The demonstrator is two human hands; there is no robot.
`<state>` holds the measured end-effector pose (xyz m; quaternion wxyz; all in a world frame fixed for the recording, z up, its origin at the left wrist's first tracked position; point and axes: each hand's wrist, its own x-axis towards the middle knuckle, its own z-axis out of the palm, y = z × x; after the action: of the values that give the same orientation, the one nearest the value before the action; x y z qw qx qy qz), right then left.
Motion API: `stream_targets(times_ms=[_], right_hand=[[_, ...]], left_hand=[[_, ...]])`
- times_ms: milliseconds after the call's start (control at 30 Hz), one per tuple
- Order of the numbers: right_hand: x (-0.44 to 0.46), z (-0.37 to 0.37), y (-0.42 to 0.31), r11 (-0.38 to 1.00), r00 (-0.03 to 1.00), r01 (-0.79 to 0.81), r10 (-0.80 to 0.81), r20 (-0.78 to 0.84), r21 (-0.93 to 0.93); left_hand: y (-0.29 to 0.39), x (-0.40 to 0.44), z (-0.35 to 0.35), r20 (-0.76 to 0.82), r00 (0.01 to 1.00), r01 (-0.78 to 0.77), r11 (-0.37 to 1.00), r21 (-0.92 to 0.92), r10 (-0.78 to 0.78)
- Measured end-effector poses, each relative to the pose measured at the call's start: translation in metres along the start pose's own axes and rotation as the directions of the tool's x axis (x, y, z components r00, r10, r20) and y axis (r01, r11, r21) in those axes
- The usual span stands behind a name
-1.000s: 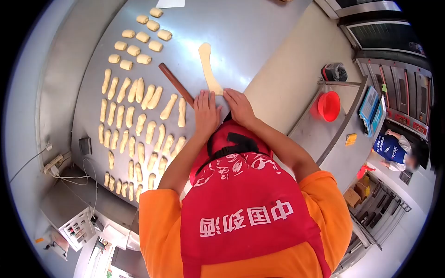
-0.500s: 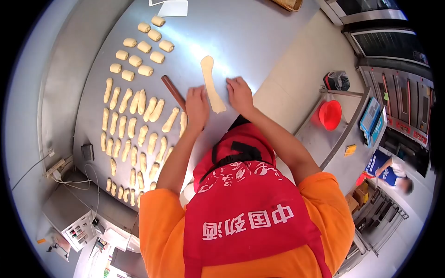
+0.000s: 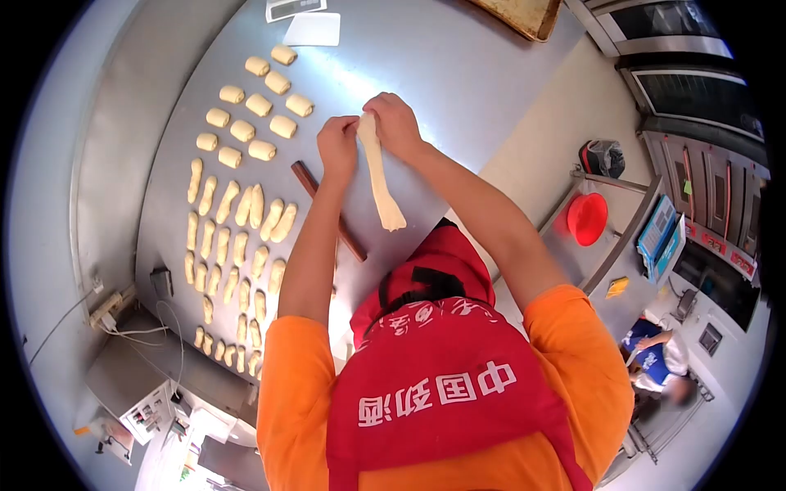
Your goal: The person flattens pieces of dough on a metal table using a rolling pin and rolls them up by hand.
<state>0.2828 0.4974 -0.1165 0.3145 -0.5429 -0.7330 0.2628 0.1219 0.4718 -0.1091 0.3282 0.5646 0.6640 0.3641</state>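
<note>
one dough strip (image 3: 377, 180), lengthwise toward the apron (image 3: 446, 348), near end rightward

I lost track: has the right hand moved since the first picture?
Yes: the right hand moved forward over the metal table, along the dough strip to its far end.

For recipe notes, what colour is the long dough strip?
The dough strip is pale yellow, clearest in head view.

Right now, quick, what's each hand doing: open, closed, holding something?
Left hand: fingers curled at the far end of the dough strip; grip cannot be told.
Right hand: fingers bent at that same end; grip cannot be told either.
</note>
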Motion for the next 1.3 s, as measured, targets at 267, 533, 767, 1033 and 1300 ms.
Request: stream_targets(times_ms=[267, 533, 767, 1033, 1300], right_hand=[[-0.060, -0.005, -0.007, 0.929, 0.957, 0.290, -0.285, 0.056, -0.229], [-0.049, -0.004, -0.017, 0.998, 0.989, 0.050, -0.057, -0.133, -0.049], [-0.115, -0.012, -0.021, 0.942, 0.953, 0.298, -0.301, 0.002, -0.155], [-0.107, -0.013, -0.020, 0.993, 0.991, 0.110, -0.113, -0.066, -0.038], [-0.164, -0.023, -0.023, 0.949, 0.955, 0.297, -0.296, 0.022, -0.109]], left_hand=[[-0.010, -0.075, 0.018, 0.065, 0.903, -0.414, 0.819, 0.398, 0.425], [0.002, -0.059, 0.018, -0.100, 0.967, -0.208, 0.954, 0.214, 0.233], [-0.004, -0.132, 0.019, 0.074, 0.933, -0.358, 0.879, 0.315, 0.353], [0.005, -0.118, 0.016, -0.010, 0.978, -0.204, 0.967, 0.154, 0.208], [-0.005, -0.179, 0.000, 0.130, 0.947, -0.316, 0.921, 0.229, 0.293]])
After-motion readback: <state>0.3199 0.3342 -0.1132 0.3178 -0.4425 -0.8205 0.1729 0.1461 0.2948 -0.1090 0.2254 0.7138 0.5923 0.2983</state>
